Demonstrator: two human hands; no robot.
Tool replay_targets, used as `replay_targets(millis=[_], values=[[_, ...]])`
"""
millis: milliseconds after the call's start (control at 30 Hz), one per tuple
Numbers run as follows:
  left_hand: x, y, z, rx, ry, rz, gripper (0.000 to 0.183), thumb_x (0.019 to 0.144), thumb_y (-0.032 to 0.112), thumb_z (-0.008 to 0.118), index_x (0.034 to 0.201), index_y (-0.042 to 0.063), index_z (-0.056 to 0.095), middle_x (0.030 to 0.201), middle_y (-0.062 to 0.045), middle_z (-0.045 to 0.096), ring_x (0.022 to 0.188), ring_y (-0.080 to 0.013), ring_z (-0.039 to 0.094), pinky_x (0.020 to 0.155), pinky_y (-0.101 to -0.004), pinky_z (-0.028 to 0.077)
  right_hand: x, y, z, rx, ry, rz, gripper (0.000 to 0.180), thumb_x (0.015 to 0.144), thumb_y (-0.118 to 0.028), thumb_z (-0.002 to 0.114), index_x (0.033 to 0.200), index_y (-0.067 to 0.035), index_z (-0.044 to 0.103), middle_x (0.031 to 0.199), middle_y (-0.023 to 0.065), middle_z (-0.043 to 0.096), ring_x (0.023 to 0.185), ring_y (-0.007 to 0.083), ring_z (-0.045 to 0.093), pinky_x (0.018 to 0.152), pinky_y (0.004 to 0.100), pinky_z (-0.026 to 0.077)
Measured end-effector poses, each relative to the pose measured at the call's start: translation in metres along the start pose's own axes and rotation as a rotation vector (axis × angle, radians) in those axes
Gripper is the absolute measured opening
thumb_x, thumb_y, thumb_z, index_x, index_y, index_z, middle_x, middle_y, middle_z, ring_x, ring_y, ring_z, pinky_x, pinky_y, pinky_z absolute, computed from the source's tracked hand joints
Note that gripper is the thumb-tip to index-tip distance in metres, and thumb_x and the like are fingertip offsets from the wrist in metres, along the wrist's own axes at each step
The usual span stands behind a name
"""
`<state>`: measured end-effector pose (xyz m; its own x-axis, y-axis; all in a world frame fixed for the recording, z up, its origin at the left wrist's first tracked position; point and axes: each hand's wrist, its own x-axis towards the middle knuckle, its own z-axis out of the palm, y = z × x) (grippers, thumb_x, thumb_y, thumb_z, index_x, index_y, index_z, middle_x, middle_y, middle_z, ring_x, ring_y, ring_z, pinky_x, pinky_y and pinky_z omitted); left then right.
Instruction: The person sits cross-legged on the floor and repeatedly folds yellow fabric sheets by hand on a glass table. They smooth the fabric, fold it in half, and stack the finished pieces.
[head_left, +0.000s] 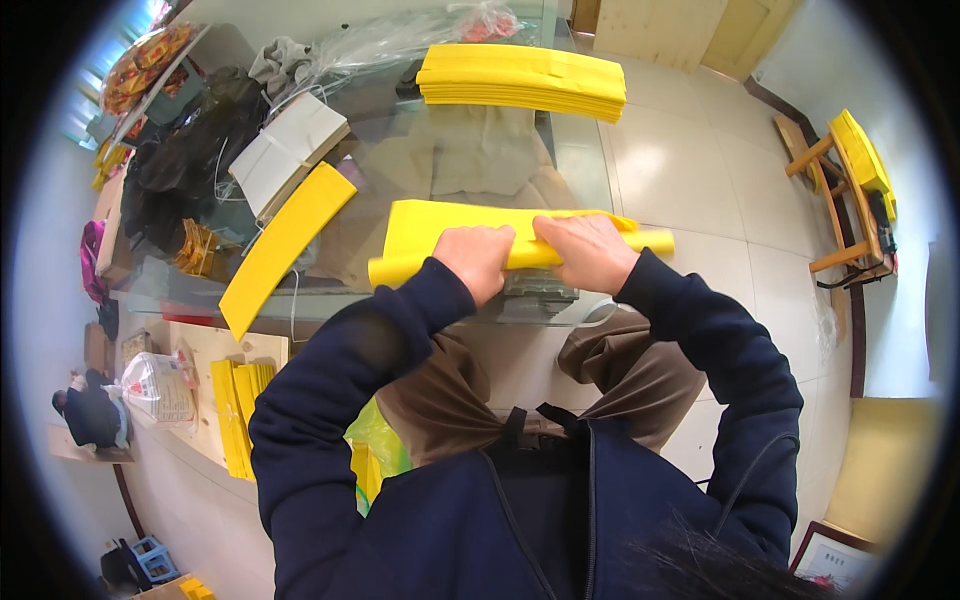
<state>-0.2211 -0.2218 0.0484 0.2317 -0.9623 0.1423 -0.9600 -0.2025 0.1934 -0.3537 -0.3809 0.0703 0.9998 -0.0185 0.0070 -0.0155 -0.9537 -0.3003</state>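
Both hands grip one sheet of yellow paper (427, 225) over the near part of a glass tabletop (375, 157). Its near edge is curled into a roll that runs crosswise, and the flat part reaches away behind it. My left hand (476, 259) closes around the roll left of the middle. To the right, my right hand (589, 251) holds the same roll, its thumb side close to the left hand. The roll's right end sticks out past the right wrist. My fingers' undersides are hidden.
A folded yellow stack (521, 79) lies at the table's far side. On the left are a yellow strip (289, 247), a tied white paper bundle (289, 154) and black plastic (187, 150). A wooden stool (840, 195) stands right. More yellow bundles (240, 412) lie lower left.
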Motion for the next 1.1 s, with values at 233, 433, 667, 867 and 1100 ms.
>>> replay_targets(millis=[233, 433, 667, 867, 1100], values=[[0.004, 0.002, -0.01, -0.045, -0.092, -0.03, 0.031, 0.073, 0.026, 0.074, 0.09, 0.007, 0.056, 0.08, -0.016, 0.063, 0.08, -0.0358, 0.062, 0.068, -0.0455, 0.049, 0.002, 0.0, -0.003, -0.089, 0.052, -0.03, 0.017, 0.07, -0.009, 0.064, 0.085, -0.003, 0.06, 0.081, 0.0186, 0.066, 0.078, 0.0378, 0.064, 0.068, 0.0468, 0.05], [0.011, 0.009, -0.021, -0.143, -0.397, -0.198, 0.031, 0.073, 0.013, 0.072, 0.096, 0.008, 0.052, 0.085, -0.009, 0.058, 0.082, -0.0283, 0.059, 0.069, -0.0397, 0.049, 0.002, -0.001, -0.008, -0.118, 0.112, -0.009, 0.015, 0.069, -0.009, 0.064, 0.082, -0.004, 0.059, 0.08, 0.0173, 0.067, 0.076, 0.0369, 0.065, 0.066, 0.0458, 0.05], [0.01, 0.011, -0.022, -0.114, -0.148, -0.154, 0.033, 0.075, 0.031, 0.074, 0.091, 0.006, 0.058, 0.084, -0.014, 0.066, 0.085, -0.0357, 0.063, 0.074, -0.0444, 0.049, 0.006, -0.002, -0.016, -0.078, -0.01, 0.043, 0.017, 0.069, -0.009, 0.064, 0.084, -0.005, 0.058, 0.075, 0.0149, 0.066, 0.074, 0.0367, 0.064, 0.062, 0.0463, 0.048], [0.014, 0.008, -0.023, -0.357, -0.258, -0.219, 0.034, 0.073, 0.031, 0.075, 0.087, 0.003, 0.061, 0.083, -0.018, 0.067, 0.086, -0.0394, 0.063, 0.073, -0.0437, 0.049, 0.008, -0.006, -0.018, -0.121, 0.027, 0.021, 0.013, 0.069, -0.01, 0.065, 0.081, -0.006, 0.06, 0.077, 0.0147, 0.067, 0.075, 0.0361, 0.065, 0.063, 0.0457, 0.049], [0.015, 0.01, -0.028, -0.364, -0.255, -0.095, 0.031, 0.077, 0.024, 0.072, 0.091, 0.005, 0.052, 0.08, -0.015, 0.064, 0.08, -0.0368, 0.063, 0.07, -0.0442, 0.05, 0.012, -0.005, -0.025, -0.212, 0.01, -0.053, 0.022, 0.068, -0.005, 0.067, 0.086, -0.007, 0.055, 0.079, 0.0113, 0.062, 0.081, 0.0319, 0.063, 0.065, 0.0429, 0.048]])
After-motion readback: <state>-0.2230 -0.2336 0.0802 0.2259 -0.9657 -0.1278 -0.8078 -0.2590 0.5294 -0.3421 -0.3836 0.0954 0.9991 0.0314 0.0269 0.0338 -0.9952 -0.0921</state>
